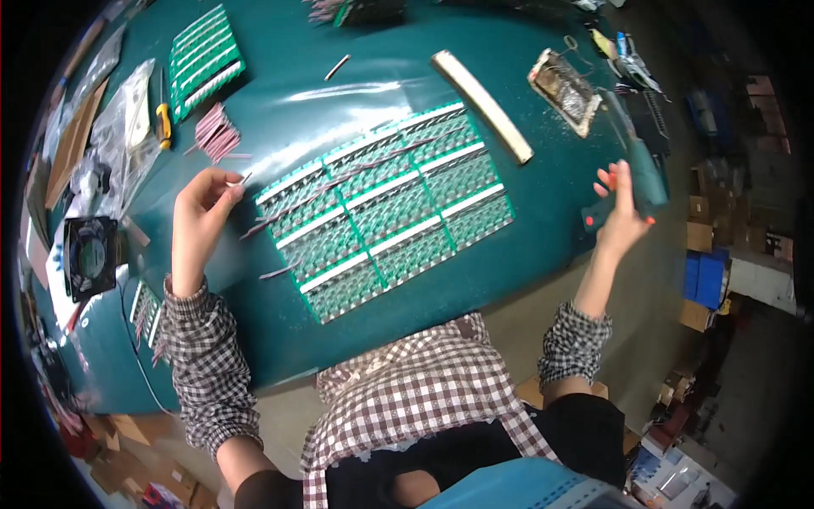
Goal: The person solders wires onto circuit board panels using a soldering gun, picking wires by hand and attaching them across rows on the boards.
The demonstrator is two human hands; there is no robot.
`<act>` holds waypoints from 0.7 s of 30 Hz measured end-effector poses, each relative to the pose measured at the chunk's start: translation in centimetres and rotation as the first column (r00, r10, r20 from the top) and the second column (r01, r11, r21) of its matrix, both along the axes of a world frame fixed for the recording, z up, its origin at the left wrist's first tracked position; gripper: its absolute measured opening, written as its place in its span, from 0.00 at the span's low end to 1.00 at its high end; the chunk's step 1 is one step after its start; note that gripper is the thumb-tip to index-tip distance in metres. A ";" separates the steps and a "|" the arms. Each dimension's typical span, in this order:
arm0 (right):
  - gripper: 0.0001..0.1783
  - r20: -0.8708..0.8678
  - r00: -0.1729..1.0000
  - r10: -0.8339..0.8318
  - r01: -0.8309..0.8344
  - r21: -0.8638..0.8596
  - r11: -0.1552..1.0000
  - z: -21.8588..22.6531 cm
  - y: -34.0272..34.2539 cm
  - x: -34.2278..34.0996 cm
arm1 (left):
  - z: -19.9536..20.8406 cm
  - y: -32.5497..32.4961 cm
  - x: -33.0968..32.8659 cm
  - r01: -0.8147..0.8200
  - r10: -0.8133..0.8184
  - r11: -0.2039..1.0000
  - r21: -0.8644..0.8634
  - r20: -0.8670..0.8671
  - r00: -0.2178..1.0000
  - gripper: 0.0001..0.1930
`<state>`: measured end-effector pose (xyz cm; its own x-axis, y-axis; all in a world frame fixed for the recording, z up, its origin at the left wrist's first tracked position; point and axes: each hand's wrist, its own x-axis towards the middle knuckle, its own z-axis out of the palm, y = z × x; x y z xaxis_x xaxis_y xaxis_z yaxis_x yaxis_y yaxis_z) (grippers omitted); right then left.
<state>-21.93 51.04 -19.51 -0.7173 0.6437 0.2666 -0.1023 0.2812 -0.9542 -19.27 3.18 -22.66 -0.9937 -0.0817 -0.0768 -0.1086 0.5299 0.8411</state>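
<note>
My left hand (206, 208) is closed at the far left corner of a panel of green circuit boards (386, 208). Thumb and forefinger pinch the tip of a thin wire (246, 179). Several pinkish wires lie across the panel and stick out past its left side. Off to the right, my right hand (621, 222) curls around a dark green soldering gun (648, 174), whose nose points away from me; part of its handle is hidden by the hand. A bundle of short pinkish wires (216, 133) sits beyond my left hand.
Beyond the panel lies a pale strip (483, 106), left of a tray of brown residue (565, 92). Another green board panel (205, 59) and a yellow-handled screwdriver (164, 125) are at the far left. A small black fan (91, 259) stands at the left.
</note>
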 end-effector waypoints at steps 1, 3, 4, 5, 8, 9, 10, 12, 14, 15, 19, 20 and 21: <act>0.16 0.007 1.000 0.030 -0.029 -0.049 0.998 0.4 -0.8 0.9 | 0.5 -0.2 0.4 0.007 -0.009 0.999 0.053 0.035 0.999 0.05; 0.18 0.054 0.991 0.123 -0.110 -0.198 0.974 1.5 -2.2 2.4 | 1.3 -0.1 1.4 -0.006 -0.002 0.995 0.099 0.079 0.997 0.05; 0.19 0.082 0.970 0.227 -0.189 -0.325 0.927 1.4 -2.0 3.1 | 1.5 0.3 1.8 0.004 -0.021 0.985 0.170 0.100 0.995 0.05; 0.20 0.062 0.946 0.319 -0.259 -0.448 0.856 1.1 -2.1 3.7 | 1.7 0.8 2.3 0.009 -0.039 0.971 0.240 0.119 0.992 0.05; 0.23 -0.003 0.860 0.510 -0.382 -0.666 0.640 0.7 -3.3 5.7 | 1.9 1.6 2.9 0.037 -0.101 0.949 0.315 0.190 0.976 0.05; 0.24 -0.056 0.808 0.586 -0.424 -0.747 0.512 0.7 -3.7 6.3 | 2.1 1.9 3.0 0.035 -0.111 0.949 0.313 0.230 0.967 0.05; 0.24 -0.048 0.798 0.600 -0.422 -0.755 0.501 0.6 -4.2 6.7 | 1.9 2.2 3.2 0.019 -0.111 0.939 0.342 0.252 0.961 0.05; 0.25 -0.120 0.730 0.673 -0.446 -0.829 0.336 0.3 -5.4 7.2 | 2.3 3.0 3.4 0.000 -0.122 0.922 0.388 0.290 0.949 0.06; 0.26 -0.151 0.695 0.703 -0.438 -0.865 0.247 -0.2 -6.5 7.4 | 2.3 3.4 3.7 0.004 -0.135 0.913 0.408 0.292 0.947 0.06; 0.26 -0.181 0.672 0.718 -0.437 -0.880 0.187 -0.4 -6.9 7.6 | 2.0 3.5 3.7 0.012 -0.143 0.920 0.392 0.305 0.941 0.06; 0.27 -0.217 0.610 0.762 -0.436 -0.895 0.093 -0.9 -7.9 7.9 | 0.9 3.5 3.3 0.045 -0.162 0.941 0.334 0.330 0.930 0.06; 0.27 -0.206 0.603 0.771 -0.415 -0.906 0.082 -0.8 -8.3 8.3 | 0.4 3.4 3.4 0.082 -0.170 0.955 0.285 0.300 0.939 0.06; 0.28 -0.152 0.626 0.765 -0.429 -0.886 0.175 -0.5 -8.9 8.4 | -0.1 3.4 3.3 0.105 -0.159 0.974 0.201 0.277 0.948 0.05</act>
